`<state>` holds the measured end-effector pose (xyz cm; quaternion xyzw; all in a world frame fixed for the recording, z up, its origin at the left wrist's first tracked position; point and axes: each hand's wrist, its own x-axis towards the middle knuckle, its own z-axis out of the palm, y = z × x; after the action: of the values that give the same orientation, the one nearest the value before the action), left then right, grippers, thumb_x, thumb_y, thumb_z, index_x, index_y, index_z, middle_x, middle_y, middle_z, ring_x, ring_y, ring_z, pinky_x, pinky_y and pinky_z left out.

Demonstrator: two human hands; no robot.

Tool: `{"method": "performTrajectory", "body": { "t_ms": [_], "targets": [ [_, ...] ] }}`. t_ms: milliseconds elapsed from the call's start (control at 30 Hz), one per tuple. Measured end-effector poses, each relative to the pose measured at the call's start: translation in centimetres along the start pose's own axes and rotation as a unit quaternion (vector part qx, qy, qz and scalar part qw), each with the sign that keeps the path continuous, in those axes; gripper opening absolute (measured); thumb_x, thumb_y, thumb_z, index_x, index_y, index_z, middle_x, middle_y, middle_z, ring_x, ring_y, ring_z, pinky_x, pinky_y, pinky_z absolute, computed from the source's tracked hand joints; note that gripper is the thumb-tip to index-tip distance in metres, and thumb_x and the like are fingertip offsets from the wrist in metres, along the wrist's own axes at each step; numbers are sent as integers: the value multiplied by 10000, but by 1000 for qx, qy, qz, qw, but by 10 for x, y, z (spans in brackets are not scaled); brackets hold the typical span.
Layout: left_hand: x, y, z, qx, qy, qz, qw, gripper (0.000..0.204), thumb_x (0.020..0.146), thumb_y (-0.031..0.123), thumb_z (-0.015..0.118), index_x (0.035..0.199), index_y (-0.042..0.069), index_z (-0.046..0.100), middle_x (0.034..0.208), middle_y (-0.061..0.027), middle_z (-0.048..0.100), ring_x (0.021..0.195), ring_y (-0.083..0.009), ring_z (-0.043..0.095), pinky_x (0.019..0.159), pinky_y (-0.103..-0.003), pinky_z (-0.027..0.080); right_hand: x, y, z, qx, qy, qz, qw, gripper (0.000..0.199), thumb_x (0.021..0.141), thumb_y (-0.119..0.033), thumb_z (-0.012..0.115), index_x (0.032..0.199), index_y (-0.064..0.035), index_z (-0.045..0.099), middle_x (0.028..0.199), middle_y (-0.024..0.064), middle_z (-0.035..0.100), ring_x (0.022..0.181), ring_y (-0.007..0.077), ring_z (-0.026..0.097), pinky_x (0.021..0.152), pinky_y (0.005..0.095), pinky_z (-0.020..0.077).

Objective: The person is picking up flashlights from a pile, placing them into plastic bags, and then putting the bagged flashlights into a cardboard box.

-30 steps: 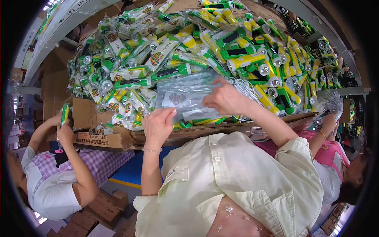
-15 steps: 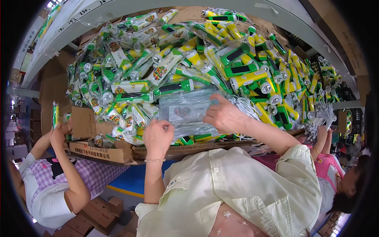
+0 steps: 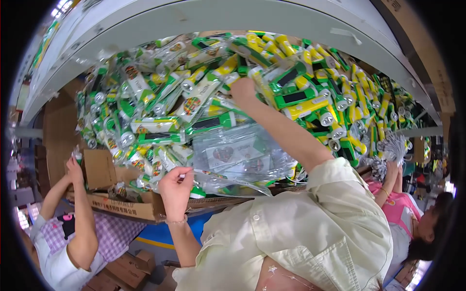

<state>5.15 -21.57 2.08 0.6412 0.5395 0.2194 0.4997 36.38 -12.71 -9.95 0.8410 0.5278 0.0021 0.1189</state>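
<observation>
My left hand (image 3: 175, 189) is at the near edge of the pile, thumb and fingers pinched on the edge of a clear plastic bag (image 3: 230, 183). That bag stretches off to the right, in front of a stack of clear printed bags (image 3: 213, 157). My right hand (image 3: 242, 90) reaches far across into the heap, among green-and-yellow flashlights (image 3: 227, 67). Its fingers point away and are hidden, so any hold on a flashlight does not show. Beside it lies a bagged flashlight (image 3: 198, 99). A green flashlight with a dark panel (image 3: 212, 123) rests behind the bag stack.
Flashlights, some bagged, heap up across the bench. A grey shelf beam (image 3: 233, 20) arches over the far side. At left, a co-worker's hands (image 3: 75, 170) are above an open carton (image 3: 124, 206). Another person's hand (image 3: 390, 174) touches white cords (image 3: 391, 145) at right.
My right hand has left the bag stack and reached up into the flashlights. My left hand has shifted left and nearer, drawing one clear bag off the stack.
</observation>
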Motion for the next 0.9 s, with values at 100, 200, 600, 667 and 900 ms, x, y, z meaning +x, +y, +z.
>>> {"method": "performTrajectory", "body": {
  "t_ms": [100,200,600,667,900],
  "targets": [
    [-5,13,6,-5,13,2,1000,98,802,16,652,890,-28,659,638,-17,611,525,-50,551,496,-182,424,12,4,9,-18,17,1,1000,293,809,-403,608,837,-128,704,827,28,677,797,197,657,629,335,488],
    [-1,24,18,-22,12,-9,1000,92,801,25,664,882,-18,667,626,-16,611,502,-47,539,469,-180,404,-1,11,-12,38,0,-43,998,301,692,-385,695,844,-125,702,881,44,669,824,194,652,658,314,491],
    [6,-2,46,146,21,35,988,264,801,261,651,771,1,684,558,-153,609,477,-235,598,526,-329,456,-152,86,-132,610,256,-64,748,296,759,-177,721,964,14,626,813,46,678,674,84,595,610,263,477],
    [11,-8,52,172,33,71,982,279,802,270,653,750,-2,685,517,-118,590,457,-188,593,491,-298,442,-185,91,-140,609,243,-139,742,273,750,-109,719,981,-12,611,943,78,671,817,125,616,739,291,489],
    [5,-8,64,172,18,149,973,291,843,250,597,693,11,667,454,-60,536,414,-117,531,446,-260,398,-232,70,-94,544,139,-338,755,456,665,-85,757,1078,-101,565,1030,78,672,912,213,663,783,325,519]
  ]
}}
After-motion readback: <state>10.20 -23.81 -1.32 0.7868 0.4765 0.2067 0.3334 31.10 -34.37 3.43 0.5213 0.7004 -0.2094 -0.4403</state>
